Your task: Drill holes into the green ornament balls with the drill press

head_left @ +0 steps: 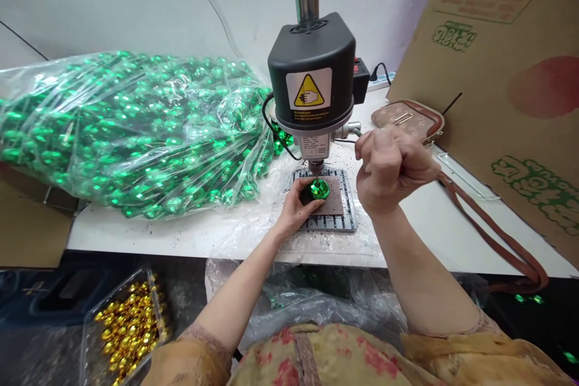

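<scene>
Under the chuck of a small black bench drill press, my left hand pinches a shiny green faceted ball between thumb and fingers. The ball rests on a brownish square board, which lies on the slotted metal base. A thin bit seems to meet the top of the ball; whether it has entered I cannot tell. My right hand is closed in a fist around the feed lever at the drill's right side, hiding the lever's end.
A big clear bag of green faceted balls lies left. Dark shavings dot the white table. Right are a beige pouch with brown strap and a cardboard box. Below left, a clear bin holds gold balls.
</scene>
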`<state>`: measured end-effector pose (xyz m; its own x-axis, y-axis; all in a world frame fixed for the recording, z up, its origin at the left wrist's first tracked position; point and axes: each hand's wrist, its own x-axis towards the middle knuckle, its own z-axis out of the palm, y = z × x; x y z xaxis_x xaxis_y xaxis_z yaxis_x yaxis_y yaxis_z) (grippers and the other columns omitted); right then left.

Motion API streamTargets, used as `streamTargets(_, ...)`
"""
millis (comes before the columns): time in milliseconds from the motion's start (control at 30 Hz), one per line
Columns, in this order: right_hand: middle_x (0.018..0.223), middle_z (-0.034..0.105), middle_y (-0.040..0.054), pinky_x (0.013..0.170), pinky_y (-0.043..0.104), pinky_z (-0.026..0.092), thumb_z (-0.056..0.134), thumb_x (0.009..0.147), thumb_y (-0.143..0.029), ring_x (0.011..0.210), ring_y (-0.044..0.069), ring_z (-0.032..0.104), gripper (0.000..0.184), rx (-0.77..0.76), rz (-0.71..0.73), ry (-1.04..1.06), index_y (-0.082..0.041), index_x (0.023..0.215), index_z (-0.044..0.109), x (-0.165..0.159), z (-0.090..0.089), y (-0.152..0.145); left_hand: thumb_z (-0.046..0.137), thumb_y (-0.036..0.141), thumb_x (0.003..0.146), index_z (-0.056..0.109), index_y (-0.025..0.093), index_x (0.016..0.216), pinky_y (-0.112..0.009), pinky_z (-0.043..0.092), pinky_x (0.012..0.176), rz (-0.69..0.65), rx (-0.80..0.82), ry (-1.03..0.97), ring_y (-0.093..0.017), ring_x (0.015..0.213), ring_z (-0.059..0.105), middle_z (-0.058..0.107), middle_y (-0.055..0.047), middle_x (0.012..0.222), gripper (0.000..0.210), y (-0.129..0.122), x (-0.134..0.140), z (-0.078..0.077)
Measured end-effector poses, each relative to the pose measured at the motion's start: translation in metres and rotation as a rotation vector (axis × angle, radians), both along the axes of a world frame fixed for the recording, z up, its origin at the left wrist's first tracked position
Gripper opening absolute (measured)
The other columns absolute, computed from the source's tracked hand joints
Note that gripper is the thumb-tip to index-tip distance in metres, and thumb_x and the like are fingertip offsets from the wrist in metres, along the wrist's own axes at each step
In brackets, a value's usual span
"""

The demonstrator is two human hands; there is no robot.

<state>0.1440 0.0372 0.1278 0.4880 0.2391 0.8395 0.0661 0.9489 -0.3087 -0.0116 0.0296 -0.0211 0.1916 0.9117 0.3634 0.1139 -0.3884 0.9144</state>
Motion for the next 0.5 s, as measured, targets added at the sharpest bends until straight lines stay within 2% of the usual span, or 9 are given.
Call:
streamTargets(133,0.051,0.024,-0.0065,0.044,0.025,0.027,0.058,0.092,-0.022,0.045,0.003,0.025,0.052,0.051,-0.007,-0.008,-0.018,0.056,0.019,0.001,-0.006,0.003,0.084,0.045,0.081,0.059,0.021,0.124,-0.045,0.050,0.107,0.004,0.006,-0.001,-0.027,0.117,0.064,0.067,-0.010,0.121,0.056,-0.001,0.001,0.001)
streamTargets(333,0.051,0.027,-0.0072,0.044,0.024,0.034,0.056,0.091,-0.017,0.045,0.003,0.027,0.049,0.102,-0.056,-0.034,-0.018,0.057,0.020,0.002,-0.013,0.006,0.083,0.045,0.082,0.058,0.021,0.125,-0.045,0.049,0.108,0.003,0.014,0.012,-0.027,0.118,0.064,0.066,-0.010,0.121,0.055,0.000,0.000,0.000)
streamTargets(500,0.052,0.028,-0.0073,0.046,0.024,0.037,0.055,0.089,-0.012,0.047,0.003,0.029,0.046,0.110,-0.040,-0.045,-0.018,0.058,0.020,0.002,-0.014,0.003,0.083,0.044,0.082,0.058,0.022,0.126,-0.047,0.048,0.110,-0.003,0.006,0.012,-0.028,0.121,0.063,0.066,-0.010,0.125,0.055,0.000,0.000,-0.002)
